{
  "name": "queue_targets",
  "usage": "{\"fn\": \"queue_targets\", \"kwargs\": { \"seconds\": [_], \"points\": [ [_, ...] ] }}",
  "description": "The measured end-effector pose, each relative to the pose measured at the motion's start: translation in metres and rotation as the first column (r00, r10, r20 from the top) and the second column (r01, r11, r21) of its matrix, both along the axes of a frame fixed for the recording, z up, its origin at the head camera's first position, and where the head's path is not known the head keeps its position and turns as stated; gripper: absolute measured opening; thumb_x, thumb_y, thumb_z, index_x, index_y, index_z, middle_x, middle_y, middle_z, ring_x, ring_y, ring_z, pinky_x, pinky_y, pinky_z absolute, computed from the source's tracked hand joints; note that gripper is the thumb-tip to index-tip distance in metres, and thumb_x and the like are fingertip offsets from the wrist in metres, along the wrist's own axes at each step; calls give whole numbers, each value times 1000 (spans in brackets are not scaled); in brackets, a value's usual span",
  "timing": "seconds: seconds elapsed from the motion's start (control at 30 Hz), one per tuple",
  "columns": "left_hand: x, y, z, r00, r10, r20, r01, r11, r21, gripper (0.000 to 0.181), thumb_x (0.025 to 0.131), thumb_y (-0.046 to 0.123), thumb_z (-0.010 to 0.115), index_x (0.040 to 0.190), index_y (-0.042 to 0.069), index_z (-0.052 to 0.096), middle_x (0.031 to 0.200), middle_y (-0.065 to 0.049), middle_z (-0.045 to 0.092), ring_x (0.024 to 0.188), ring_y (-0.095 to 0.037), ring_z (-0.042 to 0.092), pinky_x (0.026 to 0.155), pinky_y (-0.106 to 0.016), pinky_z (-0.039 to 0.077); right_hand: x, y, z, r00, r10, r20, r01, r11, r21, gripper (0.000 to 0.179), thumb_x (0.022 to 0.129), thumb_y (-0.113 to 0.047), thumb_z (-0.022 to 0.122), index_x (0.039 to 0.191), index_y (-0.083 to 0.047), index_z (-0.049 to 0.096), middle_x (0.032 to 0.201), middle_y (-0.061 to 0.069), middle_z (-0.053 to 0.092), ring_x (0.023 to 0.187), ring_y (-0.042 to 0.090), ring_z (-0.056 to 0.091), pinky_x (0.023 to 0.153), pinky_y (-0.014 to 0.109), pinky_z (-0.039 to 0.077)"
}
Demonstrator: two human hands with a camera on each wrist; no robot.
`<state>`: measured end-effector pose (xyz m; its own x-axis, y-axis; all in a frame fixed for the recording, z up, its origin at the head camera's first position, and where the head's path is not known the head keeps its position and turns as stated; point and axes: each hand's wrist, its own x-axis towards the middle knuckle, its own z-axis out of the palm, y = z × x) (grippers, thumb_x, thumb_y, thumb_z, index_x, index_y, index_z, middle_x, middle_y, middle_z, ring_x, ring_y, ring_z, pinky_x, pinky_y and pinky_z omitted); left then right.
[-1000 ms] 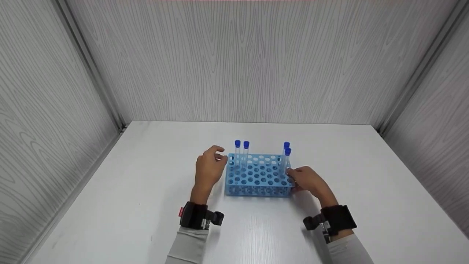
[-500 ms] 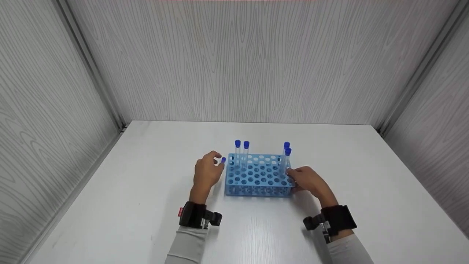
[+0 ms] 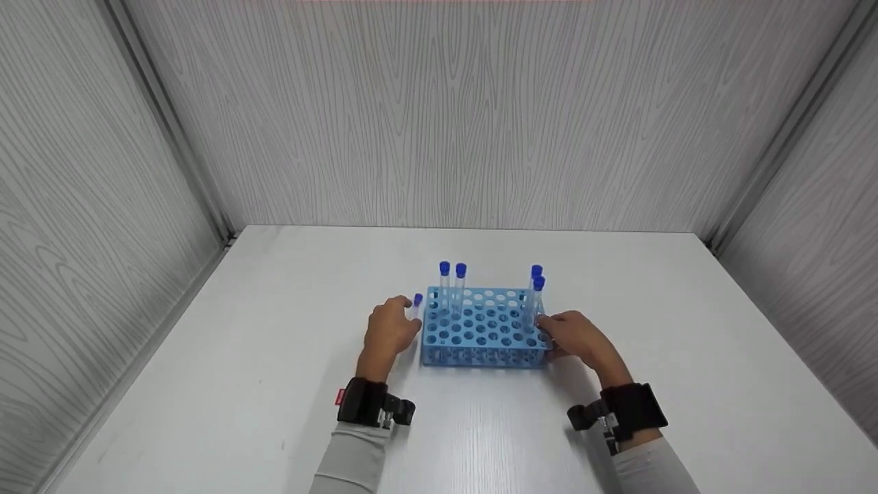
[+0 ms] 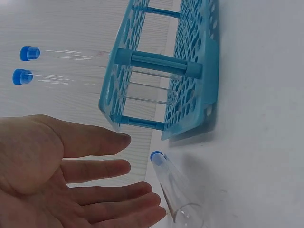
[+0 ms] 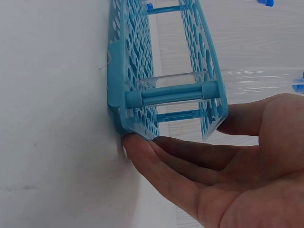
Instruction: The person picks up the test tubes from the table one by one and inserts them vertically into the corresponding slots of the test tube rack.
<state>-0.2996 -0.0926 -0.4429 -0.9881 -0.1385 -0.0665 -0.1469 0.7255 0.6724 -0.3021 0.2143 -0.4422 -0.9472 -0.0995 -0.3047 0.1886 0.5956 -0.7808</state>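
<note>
A blue test tube rack stands on the white table, with several clear, blue-capped test tubes upright at its two far corners. One capped test tube lies on the table just left of the rack, cap toward it. My left hand is over this tube, its fingers extended and thumb apart, nothing held; fingertips reach close to the tube in the left wrist view. My right hand grips the rack's right end, thumb at the top plate and fingers at the lower plate.
Grey wood-grain panels enclose the white table at the back and both sides. Two upright test tubes stick up from the rack's left corner, near the left thumb.
The left hand has drawn back slightly from the rack's left edge, and the lying tube's blue cap has come into view beside it. The right hand and rack have stayed put.
</note>
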Motion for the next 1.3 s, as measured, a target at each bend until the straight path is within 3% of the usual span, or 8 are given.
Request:
{"fn": "queue_targets", "kwargs": {
  "seconds": [0.33,0.6,0.93,1.17,1.3],
  "points": [
    [-1,4,-6,1000,7,-1,-7,998,-66,43,97,9,62,138,-2,58,136,-22,63,129,-38,59,107,-47,50,-2,-1,0,1000,-10,14,10,999,32,57,106,-32,46,138,15,51,104,14,63,97,26,71,96,46,57],
    [-3,5,-12,999,10,-45,-14,996,-93,39,95,7,63,133,-3,60,129,-22,67,122,-38,64,102,-47,53,-2,-1,-1,1000,-11,22,10,998,56,60,106,-34,46,139,15,49,107,16,63,101,27,70,99,47,55],
    [-4,7,-16,999,19,-44,-23,995,-102,38,95,4,62,132,-4,61,126,-22,68,119,-37,65,102,-46,54,-2,0,-1,1000,-12,15,12,999,35,58,106,-33,47,138,16,51,102,13,63,96,25,70,96,45,57],
    [0,6,-18,994,-3,-111,-13,989,-145,31,91,-1,64,121,-6,65,114,-22,72,102,-34,71,89,-43,59,2,0,-1,1000,-14,-5,14,1000,-10,52,105,-32,49,129,13,59,91,8,59,92,25,70,91,43,58],
    [-1,6,-18,996,2,-90,-14,991,-136,33,91,-2,64,123,-6,65,116,-22,71,105,-34,70,92,-43,58,1,0,-2,1000,-8,-11,8,1000,-12,54,105,-32,49,131,15,57,92,9,59,93,26,71,91,44,58]
  ]
}}
